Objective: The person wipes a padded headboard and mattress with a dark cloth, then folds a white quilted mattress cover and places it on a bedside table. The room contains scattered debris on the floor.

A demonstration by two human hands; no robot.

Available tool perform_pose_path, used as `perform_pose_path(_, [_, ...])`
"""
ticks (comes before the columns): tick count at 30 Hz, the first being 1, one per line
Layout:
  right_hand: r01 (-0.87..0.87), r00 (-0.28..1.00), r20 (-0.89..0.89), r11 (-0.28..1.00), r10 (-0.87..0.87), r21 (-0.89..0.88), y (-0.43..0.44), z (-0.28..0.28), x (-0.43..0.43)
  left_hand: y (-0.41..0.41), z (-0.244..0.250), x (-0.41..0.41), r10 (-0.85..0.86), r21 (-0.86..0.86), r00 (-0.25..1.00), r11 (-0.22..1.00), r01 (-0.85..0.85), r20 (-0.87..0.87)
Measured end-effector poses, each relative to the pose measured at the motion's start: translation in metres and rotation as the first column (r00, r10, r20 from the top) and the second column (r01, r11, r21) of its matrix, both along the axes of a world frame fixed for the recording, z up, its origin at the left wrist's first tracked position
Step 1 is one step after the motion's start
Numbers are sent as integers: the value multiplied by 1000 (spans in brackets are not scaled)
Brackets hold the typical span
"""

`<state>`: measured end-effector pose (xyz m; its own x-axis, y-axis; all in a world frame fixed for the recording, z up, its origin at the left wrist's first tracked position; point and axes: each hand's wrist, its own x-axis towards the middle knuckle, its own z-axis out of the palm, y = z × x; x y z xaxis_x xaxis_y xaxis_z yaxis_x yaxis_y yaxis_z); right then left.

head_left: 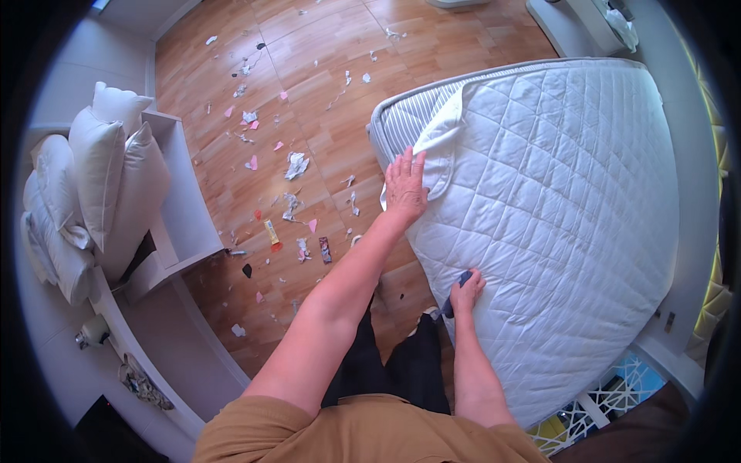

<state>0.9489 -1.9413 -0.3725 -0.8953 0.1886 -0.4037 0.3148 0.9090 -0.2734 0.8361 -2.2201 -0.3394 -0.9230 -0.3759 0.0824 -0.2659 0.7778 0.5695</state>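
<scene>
A white quilted mattress pad [556, 191] covers most of the mattress before me. Its near-left corner is folded back in a white flap [443, 136], which exposes the striped mattress [399, 118]. My left hand [407, 185] lies palm down at this flap with its fingers stretched out; what is under the palm is hidden. Lower down, at the pad's left edge, my right hand [468, 292] grips a dark blue item [449, 305], seemingly cloth. Part of it shows beyond the fingers and hangs towards the floor.
Paper scraps [296, 166] and wrappers [271, 231] litter the wooden floor [324, 69]. White pillows [101, 168] are piled on a white cabinet [191, 220] at left. A white lattice panel [625, 382] stands at lower right. My legs [411, 359] are beside the bed.
</scene>
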Motion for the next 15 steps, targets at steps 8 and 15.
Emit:
perform_pose_path(8, [37,995,90,991,-48,125,0,-15,-16,-50,-10,-52,-231,270,900,953,134,370])
perform_pose_path(15, [82,966,228,984,-117,159,-10,-6,-38,-121,-15,-71,95,941,955,168,-292,280])
